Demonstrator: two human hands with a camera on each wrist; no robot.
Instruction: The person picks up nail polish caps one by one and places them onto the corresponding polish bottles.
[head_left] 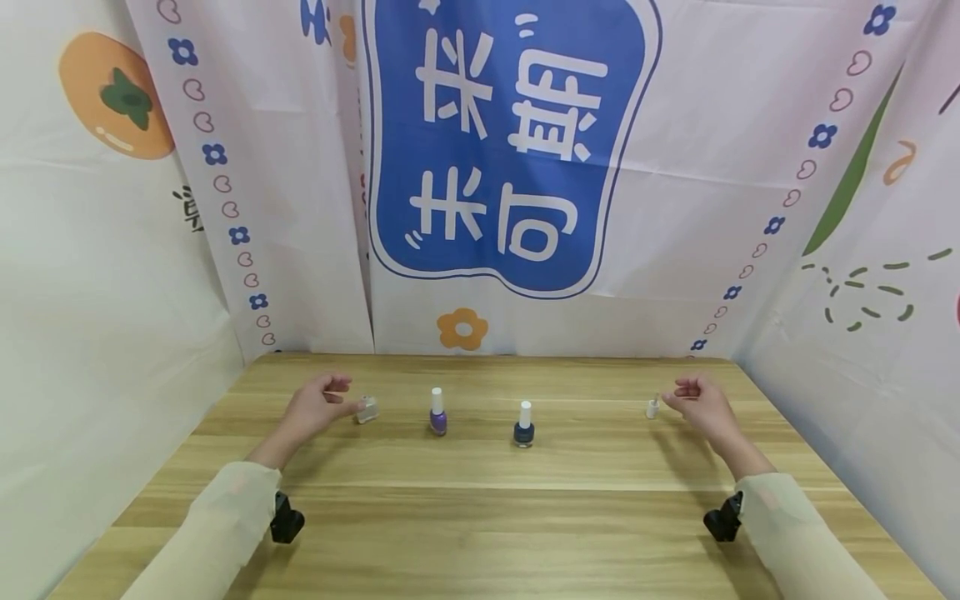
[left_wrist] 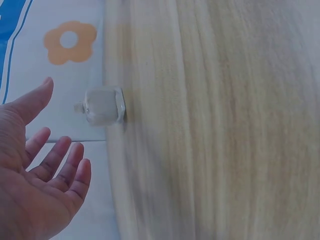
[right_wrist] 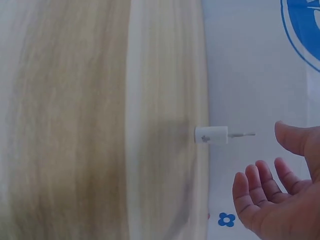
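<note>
An uncapped bottle with whitish contents (head_left: 367, 410) (left_wrist: 104, 106) stands on the table at the left. Just beside it is my left hand (head_left: 318, 407) (left_wrist: 42, 170), fingers relaxed and apart, with a gap to the bottle in the left wrist view. On the right, a white cap (head_left: 652, 409) (right_wrist: 211, 135) stands with its brush pointing up. My right hand (head_left: 702, 407) (right_wrist: 280, 185) is just right of that cap, fingers loosely bent and holding nothing.
Between the hands stand two capped bottles, a purple one (head_left: 438, 421) and a dark blue one (head_left: 523, 432). Printed cloth (head_left: 652, 250) hangs behind the wooden table (head_left: 480, 533) and at both sides.
</note>
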